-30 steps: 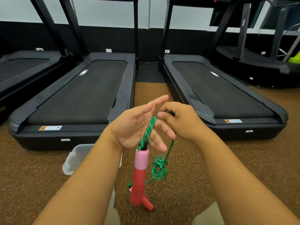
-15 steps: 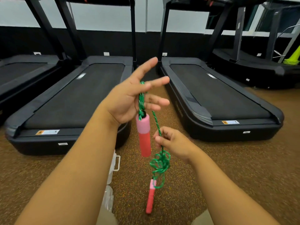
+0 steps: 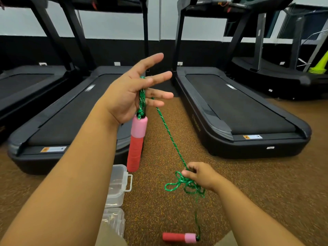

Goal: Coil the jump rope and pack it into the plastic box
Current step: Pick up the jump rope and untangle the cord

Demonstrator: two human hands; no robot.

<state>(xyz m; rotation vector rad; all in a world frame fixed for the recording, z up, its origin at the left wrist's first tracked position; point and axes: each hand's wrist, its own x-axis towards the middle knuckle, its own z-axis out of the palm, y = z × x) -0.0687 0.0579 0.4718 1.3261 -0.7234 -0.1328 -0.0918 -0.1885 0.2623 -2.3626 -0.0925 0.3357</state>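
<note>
At centre frame, the left hand (image 3: 131,96) is raised with fingers (image 3: 156,78) spread, green jump rope (image 3: 169,134) looped across the palm — one pink-and-red handle (image 3: 136,142) hangs below it. At lower right, a tangled bunch of rope is pinched by the right hand (image 3: 202,176). The second handle (image 3: 179,237) lies on the speckled floor (image 3: 266,183); the clear plastic box (image 3: 117,183) sits at lower centre, beside a treadmill (image 3: 58,121).

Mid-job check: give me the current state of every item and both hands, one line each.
Left hand: raised, fingers spread, rope looped over it.
Right hand: pinching the rope lower down.
Green rope: partly coiled, tangled bunch below right hand.
Upper handle: hanging upright.
Second handle: lying horizontal, low.
Plastic box: on floor, no rope inside.
</note>
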